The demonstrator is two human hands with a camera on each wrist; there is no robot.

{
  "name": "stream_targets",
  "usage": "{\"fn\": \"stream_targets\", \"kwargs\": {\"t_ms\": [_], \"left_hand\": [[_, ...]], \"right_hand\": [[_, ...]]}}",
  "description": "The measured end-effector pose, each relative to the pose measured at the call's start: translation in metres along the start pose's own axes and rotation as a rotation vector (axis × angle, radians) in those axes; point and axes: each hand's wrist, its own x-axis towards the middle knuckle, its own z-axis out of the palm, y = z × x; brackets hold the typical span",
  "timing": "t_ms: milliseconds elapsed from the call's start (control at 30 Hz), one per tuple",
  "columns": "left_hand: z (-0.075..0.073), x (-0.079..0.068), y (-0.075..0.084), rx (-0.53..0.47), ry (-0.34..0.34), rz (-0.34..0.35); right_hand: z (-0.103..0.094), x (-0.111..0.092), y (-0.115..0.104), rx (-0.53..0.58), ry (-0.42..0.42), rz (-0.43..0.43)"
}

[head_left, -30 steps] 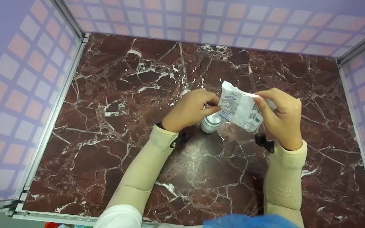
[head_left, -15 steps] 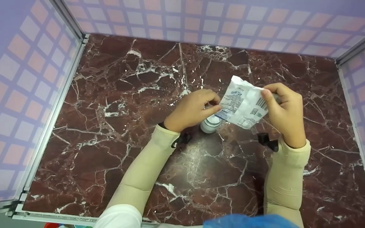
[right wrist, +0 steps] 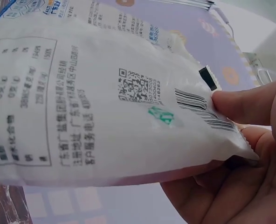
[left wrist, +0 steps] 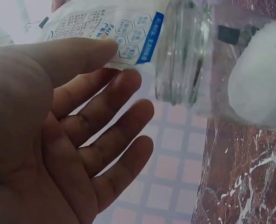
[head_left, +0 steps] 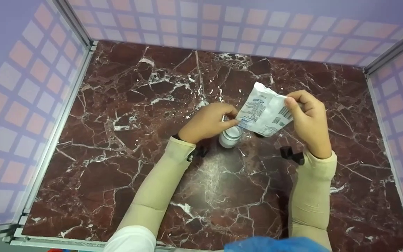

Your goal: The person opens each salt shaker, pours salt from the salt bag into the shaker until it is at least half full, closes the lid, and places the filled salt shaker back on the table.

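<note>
A white printed plastic salt bag point(head_left: 266, 110) hangs tilted between both hands, its torn-looking edge uppermost. My left hand point(head_left: 206, 122) pinches its lower left corner between thumb and index finger; in the left wrist view the other fingers spread loosely. My right hand point(head_left: 311, 122) pinches the opposite side by thumb and fingers, close to the barcode point(right wrist: 205, 109). Right under the bag's lower corner stands a clear glass jar point(head_left: 227, 141) with an open mouth. White contents point(left wrist: 264, 74) show inside the jar in the left wrist view.
White bits point(head_left: 191, 89) lie scattered over the dark red marbled table point(head_left: 117, 175) beyond the jar. Checked purple panels point(head_left: 219, 24) wall in the back and both sides. Part of a small dark thing point(head_left: 259, 135) shows beneath the bag.
My right hand has risen and swung outward slightly, lifting the bag's right side and tipping it more toward the jar. The left hand keeps its pinch almost in place.
</note>
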Motion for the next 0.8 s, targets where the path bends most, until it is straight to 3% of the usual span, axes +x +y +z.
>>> {"fn": "stream_targets", "kwargs": {"t_ms": [233,333,567,800], "left_hand": [[0.005,0.001,0.007,0.016,0.036,0.034],[0.009,0.0,0.013,-0.009,0.076,0.057],[0.021,0.002,0.028,-0.029,0.167,0.16],[0.027,0.005,0.045,0.025,0.193,0.238]], "right_hand": [[-0.01,-0.006,0.012,-0.016,0.051,0.098],[-0.02,-0.013,0.023,-0.081,0.05,0.118],[-0.05,-0.036,0.046,-0.266,-0.086,0.127],[-0.07,-0.058,0.044,-0.391,-0.205,0.1]]}}
